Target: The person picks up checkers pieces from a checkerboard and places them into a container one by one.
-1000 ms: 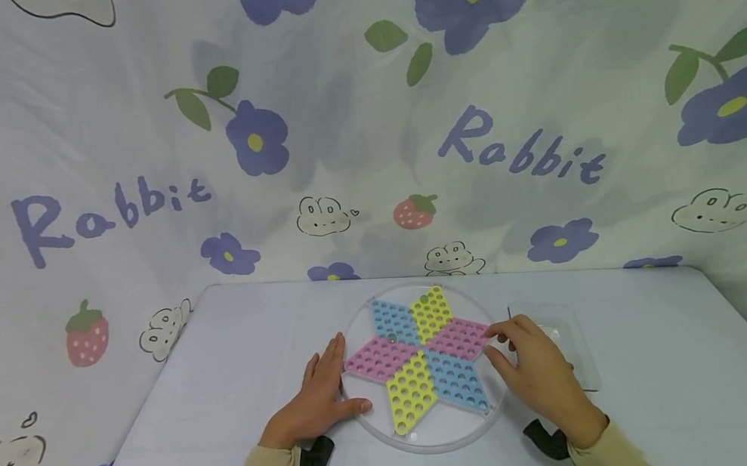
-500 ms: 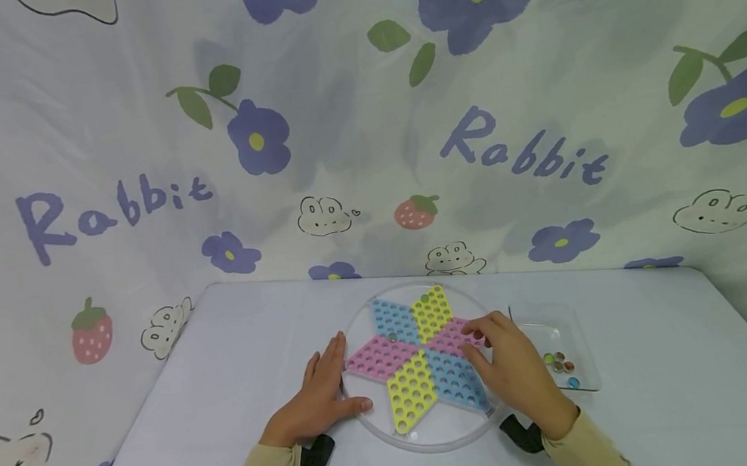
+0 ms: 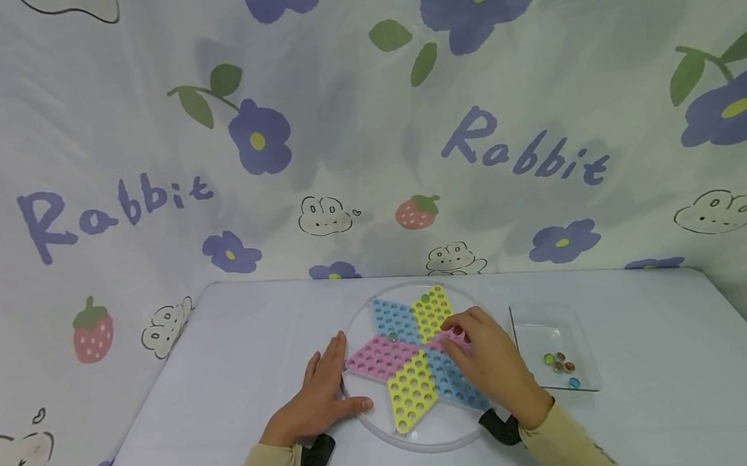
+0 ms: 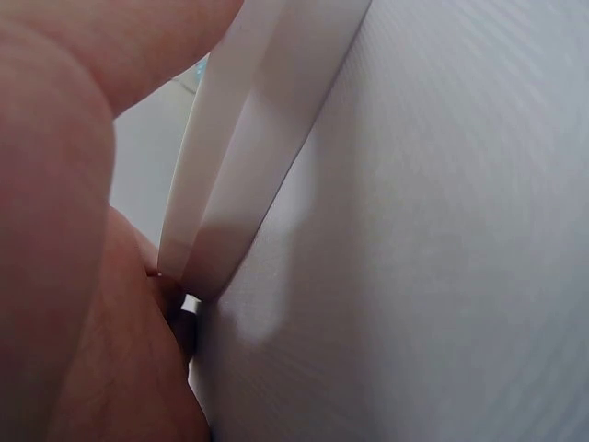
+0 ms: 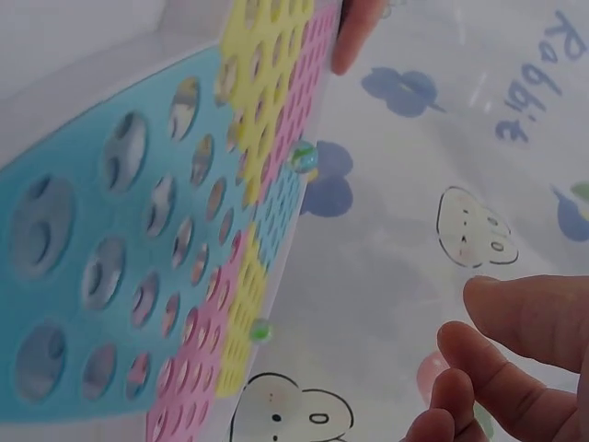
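A round clear board (image 3: 430, 449) with a yellow, blue and pink six-pointed star of holes lies on the table. My left hand (image 3: 319, 402) rests flat at its left rim, fingers straight along the side, thumb over the edge. Above the right pink part of the star hovers my right hand (image 3: 489, 354), fingers curved and thumb close to the index finger. I cannot tell whether a marble is between those fingertips. One greenish marble (image 3: 425, 298) sits in the far yellow point; another marble (image 3: 393, 336) lies near the blue-pink border. Both marbles also show in the right wrist view.
To the right of the board stands a clear plastic tray (image 3: 533, 322) with several coloured marbles (image 3: 559, 363) in its near part. A white cloth (image 3: 213, 402) covers the table. Behind it hangs a backdrop (image 3: 356, 136) printed with rabbits and flowers.
My right hand has moved left from the board's right edge to over the inner pink part, uncovering the marbles in the tray. My left hand has stayed at the rim.
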{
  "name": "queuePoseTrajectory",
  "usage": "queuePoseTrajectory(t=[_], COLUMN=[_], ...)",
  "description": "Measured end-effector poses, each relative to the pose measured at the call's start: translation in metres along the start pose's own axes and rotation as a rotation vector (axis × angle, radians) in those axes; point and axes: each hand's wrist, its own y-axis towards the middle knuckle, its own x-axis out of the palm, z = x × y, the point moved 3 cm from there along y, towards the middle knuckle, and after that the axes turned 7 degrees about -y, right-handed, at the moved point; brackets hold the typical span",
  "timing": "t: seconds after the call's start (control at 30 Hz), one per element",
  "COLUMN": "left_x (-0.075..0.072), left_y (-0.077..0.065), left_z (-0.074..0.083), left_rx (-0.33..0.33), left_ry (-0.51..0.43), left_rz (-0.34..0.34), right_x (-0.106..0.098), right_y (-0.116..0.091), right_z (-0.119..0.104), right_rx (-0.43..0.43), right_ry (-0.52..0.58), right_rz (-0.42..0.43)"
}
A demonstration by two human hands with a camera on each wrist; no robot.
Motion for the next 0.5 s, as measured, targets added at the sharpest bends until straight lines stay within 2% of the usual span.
queuePoseTrajectory(t=[0.23,0.5], left_x=[0.002,0.001], left_y=[0.001,0.0], left_z=[0.0,0.0], left_rx=[0.023,0.018], left_ry=[-0.015,0.001], left_rz=[0.014,0.018], right_x=[0.008,0.017], right_y=[0.005,0.009], right_z=[-0.009,-0.016], right_rx=[-0.013,-0.018], right_ry=[0.036,0.072], right_rz=[-0.006,-0.024])
